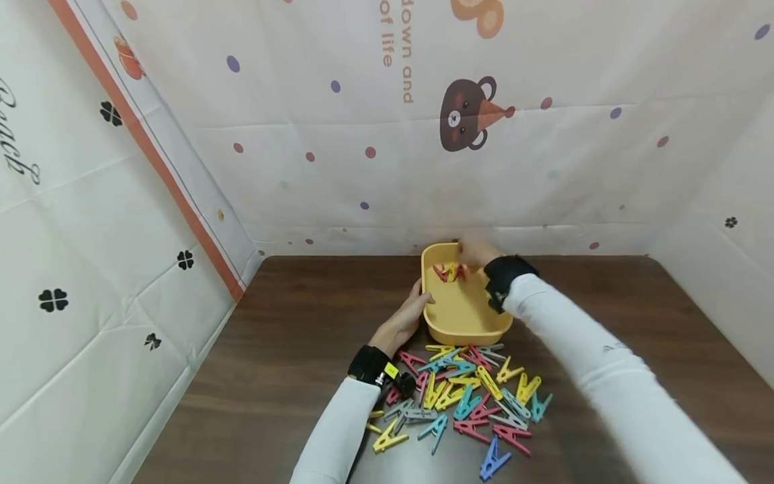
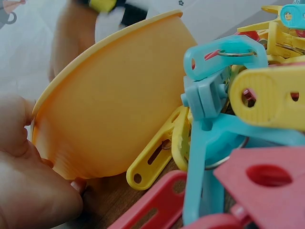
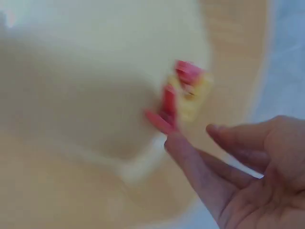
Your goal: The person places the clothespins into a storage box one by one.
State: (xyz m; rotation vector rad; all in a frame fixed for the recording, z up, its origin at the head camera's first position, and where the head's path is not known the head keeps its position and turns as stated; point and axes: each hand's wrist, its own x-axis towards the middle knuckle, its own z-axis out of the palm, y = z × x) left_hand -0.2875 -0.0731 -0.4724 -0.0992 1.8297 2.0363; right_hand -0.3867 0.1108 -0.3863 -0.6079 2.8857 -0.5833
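A yellow plastic bin [image 1: 465,336] stands at the back of the table. My left hand [image 1: 404,319] grips its left side, thumb at the rim and fingers against the outer wall [image 2: 114,105]. Inside, near the far end, lie a few clothespins [image 1: 450,272], red and yellow. My right hand [image 1: 478,252] is over the bin's far right corner. In the blurred right wrist view, its thumb and fingers [image 3: 195,164] are spread apart, with one fingertip right at a red clothespin [image 3: 167,102]; a yellow clothespin [image 3: 194,102] lies beside that.
In front of the bin spreads a heap of clothespins [image 1: 465,395] in red, yellow, teal and grey. A blue clothespin [image 1: 494,461] lies nearest me, on a grey surface [image 1: 417,467]. The brown wooden table [image 1: 272,376] meets a printed white cloth [image 1: 338,181] behind the bin.
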